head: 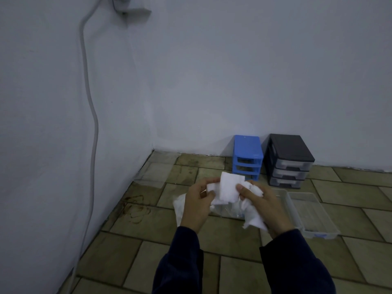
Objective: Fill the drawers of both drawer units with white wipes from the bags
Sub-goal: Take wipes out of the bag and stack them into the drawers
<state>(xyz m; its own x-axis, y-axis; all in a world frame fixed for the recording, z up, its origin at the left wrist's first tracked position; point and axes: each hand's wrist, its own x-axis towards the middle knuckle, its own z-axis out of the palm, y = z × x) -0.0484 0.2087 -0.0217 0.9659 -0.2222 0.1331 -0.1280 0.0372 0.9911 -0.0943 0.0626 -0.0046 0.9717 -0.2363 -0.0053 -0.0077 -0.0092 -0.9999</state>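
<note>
My left hand [196, 205] and my right hand [262, 205] hold white wipes [229, 188] between them, above the tiled floor. The left fingers pinch one side of the bundle and the right thumb presses the other. More wipes [253, 219] hang below my right palm. A clear plastic bag [229, 212] lies on the floor under my hands. Against the far wall stand a blue drawer unit [247, 157], whose slots look open at the front, and a black drawer unit [289, 161] with three clear drawers pushed in.
Two clear plastic drawers [307, 211] lie on the floor to the right of my hands. A flat clear plastic sheet [154, 172] lies by the left wall. A grey cable [93, 132] runs down that wall to the floor.
</note>
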